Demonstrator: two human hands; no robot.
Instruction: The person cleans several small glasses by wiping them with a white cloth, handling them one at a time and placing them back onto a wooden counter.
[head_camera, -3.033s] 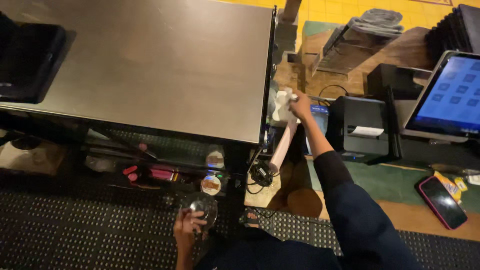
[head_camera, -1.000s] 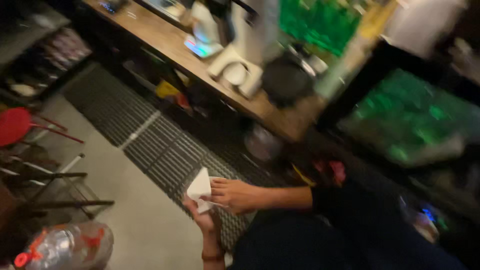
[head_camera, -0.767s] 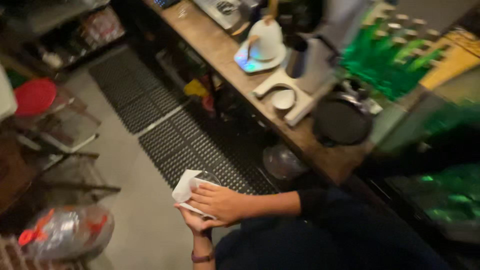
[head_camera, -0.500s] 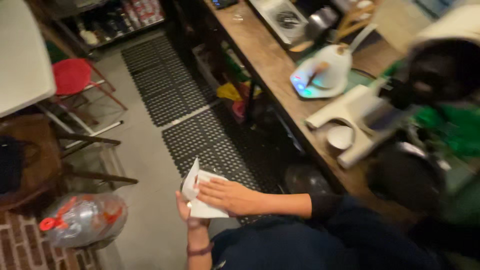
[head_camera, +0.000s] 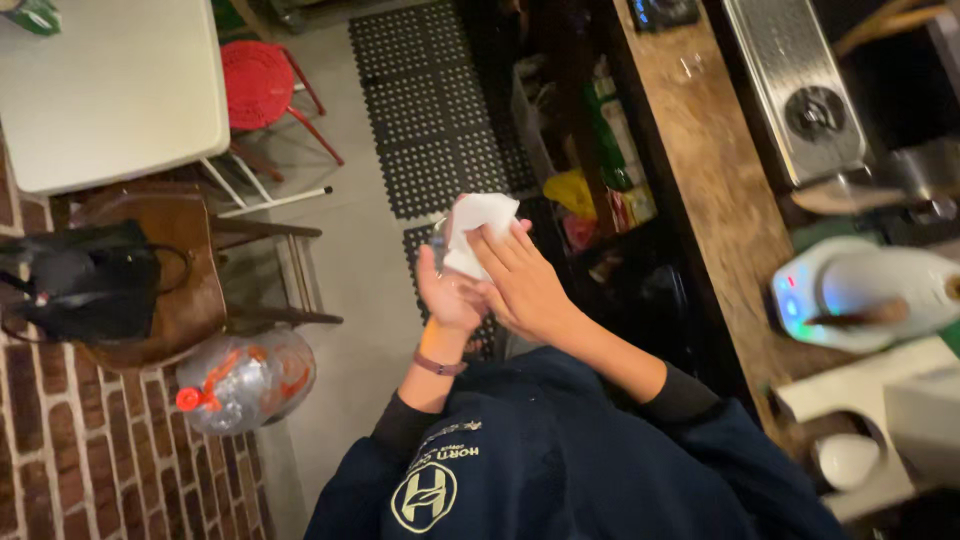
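Note:
A white paper napkin (head_camera: 480, 222) is held in front of my chest, over the grey floor. My left hand (head_camera: 445, 292), with a dark band at the wrist, cups it from below, palm up. My right hand (head_camera: 520, 282) lies over the left and presses its fingers on the napkin's lower part. A small clear edge, maybe glass, peeks out at the napkin's left side; what it is stays hidden. Both arms are in dark blue sleeves.
A wooden counter (head_camera: 720, 200) runs along the right with a metal drip tray (head_camera: 800, 90) and a white appliance (head_camera: 870, 295) lit blue. Left: white table (head_camera: 110, 90), red stool (head_camera: 260, 75), wooden chair with black bag (head_camera: 95, 280), clear jug (head_camera: 240, 380). Black floor mats (head_camera: 420, 100).
The view has swung round from the steel counter to the floor and wooden counter. The napkin, taken from the counter earlier, is now held between both hands, which have risen slightly.

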